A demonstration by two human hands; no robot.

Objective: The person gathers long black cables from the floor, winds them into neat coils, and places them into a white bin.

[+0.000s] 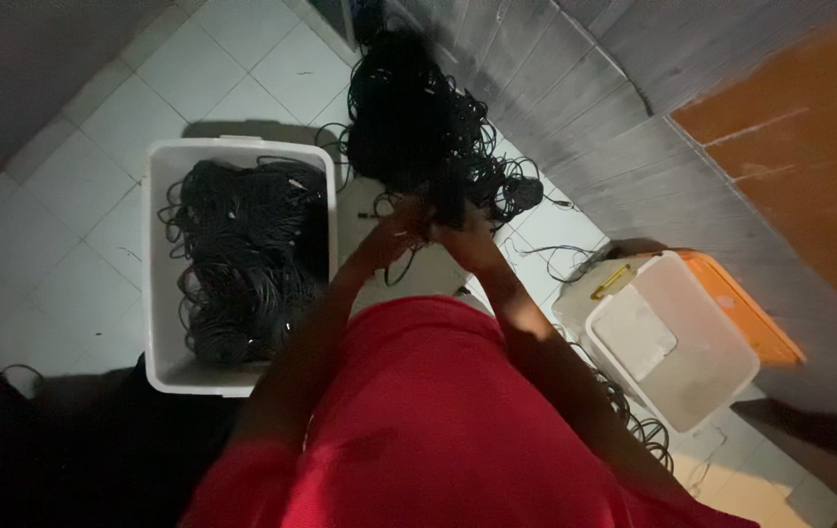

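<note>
white bin (159, 293) of coiled cables (242, 264), lidded box (673, 342)

Tangled mass of thin black cable (418, 117), loops spilling loose, heaped on white tile floor against grey wall, lower end gathered up off floor, just beside white bin.

Down on the tiled floor there's a white open bin (166, 264) at the left packed with black cable coils, and at the right a white lidded box (678, 342) sitting on an orange lid (751, 313).
</note>
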